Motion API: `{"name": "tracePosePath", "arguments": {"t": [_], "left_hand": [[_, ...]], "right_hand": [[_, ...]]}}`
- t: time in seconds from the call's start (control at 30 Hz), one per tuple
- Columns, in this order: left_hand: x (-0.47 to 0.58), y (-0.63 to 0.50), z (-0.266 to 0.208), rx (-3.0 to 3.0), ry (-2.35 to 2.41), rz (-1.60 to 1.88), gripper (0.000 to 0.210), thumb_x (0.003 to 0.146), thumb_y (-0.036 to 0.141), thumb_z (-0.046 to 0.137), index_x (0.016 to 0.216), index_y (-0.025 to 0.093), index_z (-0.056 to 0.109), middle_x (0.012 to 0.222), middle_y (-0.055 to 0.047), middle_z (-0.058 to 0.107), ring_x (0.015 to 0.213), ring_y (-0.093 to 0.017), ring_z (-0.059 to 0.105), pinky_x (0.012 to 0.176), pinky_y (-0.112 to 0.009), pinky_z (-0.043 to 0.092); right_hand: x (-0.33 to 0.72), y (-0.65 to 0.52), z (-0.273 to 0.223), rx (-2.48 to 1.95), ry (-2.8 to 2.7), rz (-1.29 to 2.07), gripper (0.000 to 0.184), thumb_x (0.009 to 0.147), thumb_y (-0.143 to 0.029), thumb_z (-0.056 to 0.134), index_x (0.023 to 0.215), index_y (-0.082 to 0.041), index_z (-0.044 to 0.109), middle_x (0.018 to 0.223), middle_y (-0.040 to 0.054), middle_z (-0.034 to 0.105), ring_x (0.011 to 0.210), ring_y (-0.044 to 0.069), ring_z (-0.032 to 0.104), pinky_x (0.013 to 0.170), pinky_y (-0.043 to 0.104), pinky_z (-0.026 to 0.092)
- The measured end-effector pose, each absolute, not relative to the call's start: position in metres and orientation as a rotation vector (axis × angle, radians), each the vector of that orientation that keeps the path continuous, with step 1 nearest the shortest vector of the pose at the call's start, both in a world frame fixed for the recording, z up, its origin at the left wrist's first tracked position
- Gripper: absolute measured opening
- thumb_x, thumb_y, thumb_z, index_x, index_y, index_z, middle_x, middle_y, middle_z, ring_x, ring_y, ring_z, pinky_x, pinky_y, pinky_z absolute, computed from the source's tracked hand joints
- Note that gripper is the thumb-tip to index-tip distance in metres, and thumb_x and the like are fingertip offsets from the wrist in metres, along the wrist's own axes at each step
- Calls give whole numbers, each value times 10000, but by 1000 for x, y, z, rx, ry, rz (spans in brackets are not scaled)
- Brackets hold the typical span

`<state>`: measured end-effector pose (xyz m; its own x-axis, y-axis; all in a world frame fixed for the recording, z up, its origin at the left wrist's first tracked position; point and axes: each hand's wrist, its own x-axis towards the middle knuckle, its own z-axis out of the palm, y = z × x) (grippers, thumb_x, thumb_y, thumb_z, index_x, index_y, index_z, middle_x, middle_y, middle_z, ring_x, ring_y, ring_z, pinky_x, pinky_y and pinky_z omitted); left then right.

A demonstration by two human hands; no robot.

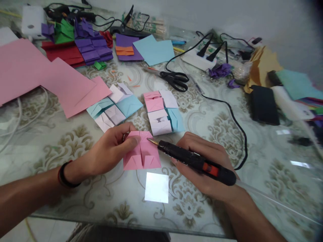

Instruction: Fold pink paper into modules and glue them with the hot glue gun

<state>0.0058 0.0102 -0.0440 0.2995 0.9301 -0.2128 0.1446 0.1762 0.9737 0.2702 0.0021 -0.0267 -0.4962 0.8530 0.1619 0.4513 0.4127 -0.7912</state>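
Pointing far-left, glue gun [186, 156], long axis slanting near-right, gripped by right hand [209, 148]; left hand [111, 148] pinches folded pink paper [150, 148], underside hidden.

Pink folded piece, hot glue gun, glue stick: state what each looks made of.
Pink folded piece: matte paper, by its sharp creases and thin flaps. Hot glue gun: body likely black plastic, by its moulded, scuffed shell; nozzle probably brass, by its golden shine. Glue stick: smooth, translucent, seemingly plastic; exact makeup unclear.
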Motion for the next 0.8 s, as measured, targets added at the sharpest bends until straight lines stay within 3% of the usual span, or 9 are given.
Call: {"name": "tracePosePath", "arguments": {"t": [0.2, 0.4, 0.8], "left_hand": [[6, 10, -46, 1283, 1107, 783, 247, 983, 367, 616, 806, 195, 597, 696, 6, 600, 640, -152, 532, 560, -251, 425], [7, 11, -46, 1267, 1092, 790, 217, 1004, 322, 579, 831, 194, 562, 667, 47, 506, 575, -107, 431, 514, -217, 356], [5, 10, -51, 1204, 1040, 814, 259, 1053, 370, 568, 853, 207, 539, 674, 51, 521, 561, -101, 436, 500, -221, 318]], "right_hand": [[273, 4, -27, -1109, -2134, 938, 195, 868, -127, 692, 828, -253, 549, 728, -6, 544, 662, 186, 525, 592, 342, 391], [276, 5, -23, -1129, -2133, 903, 201, 883, -121, 689, 813, -243, 546, 731, -8, 552, 655, 170, 532, 591, 333, 383], [282, 10, -14, -1178, -2153, 875, 204, 923, -200, 687, 785, -233, 541, 688, -27, 530, 594, 140, 504, 547, 298, 358]]}}
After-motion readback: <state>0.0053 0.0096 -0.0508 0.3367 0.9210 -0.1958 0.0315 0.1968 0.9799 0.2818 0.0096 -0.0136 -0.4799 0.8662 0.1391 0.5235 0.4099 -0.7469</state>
